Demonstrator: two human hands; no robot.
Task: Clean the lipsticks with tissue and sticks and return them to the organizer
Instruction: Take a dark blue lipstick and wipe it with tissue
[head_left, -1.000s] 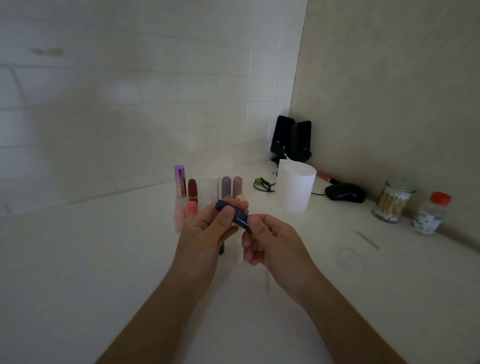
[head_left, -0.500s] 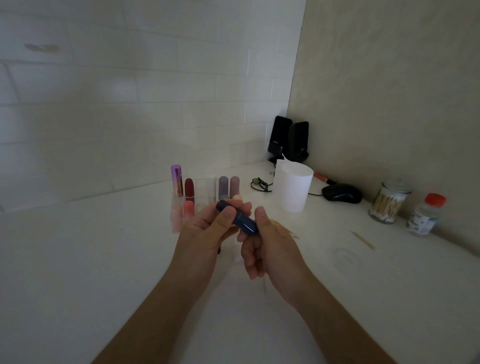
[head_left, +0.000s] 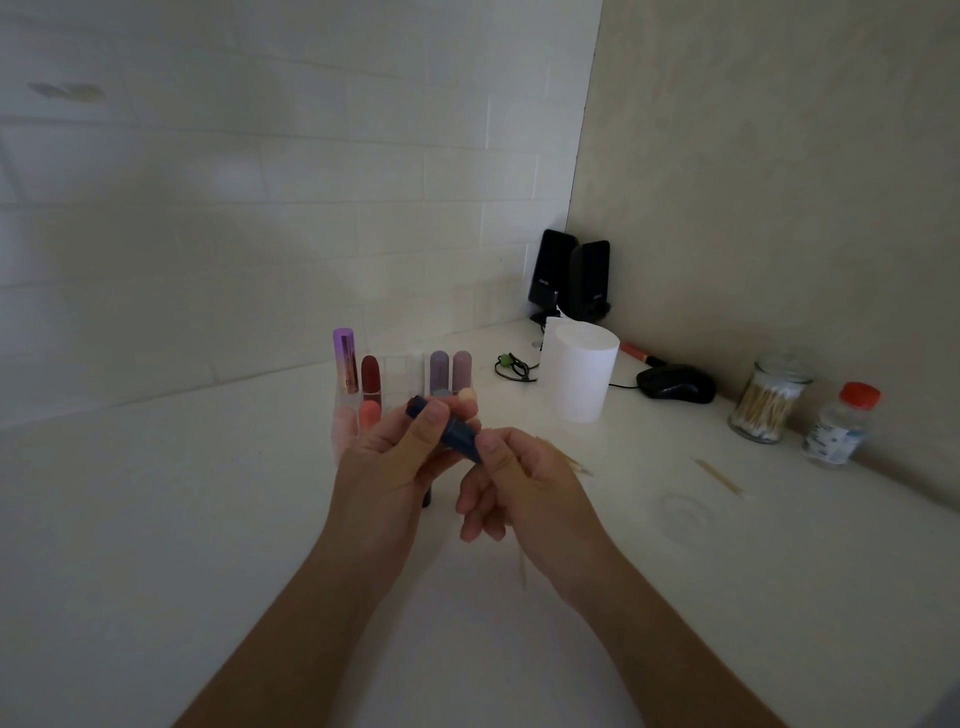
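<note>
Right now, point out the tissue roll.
In the head view, the tissue roll stands right of centre, between the lipstick organizer and the black mouse.

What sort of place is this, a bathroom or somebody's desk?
Likely a home desk or counter in a tiled corner, used for makeup: a lipstick organizer, a jar of cotton swabs, speakers and a mouse.
</note>
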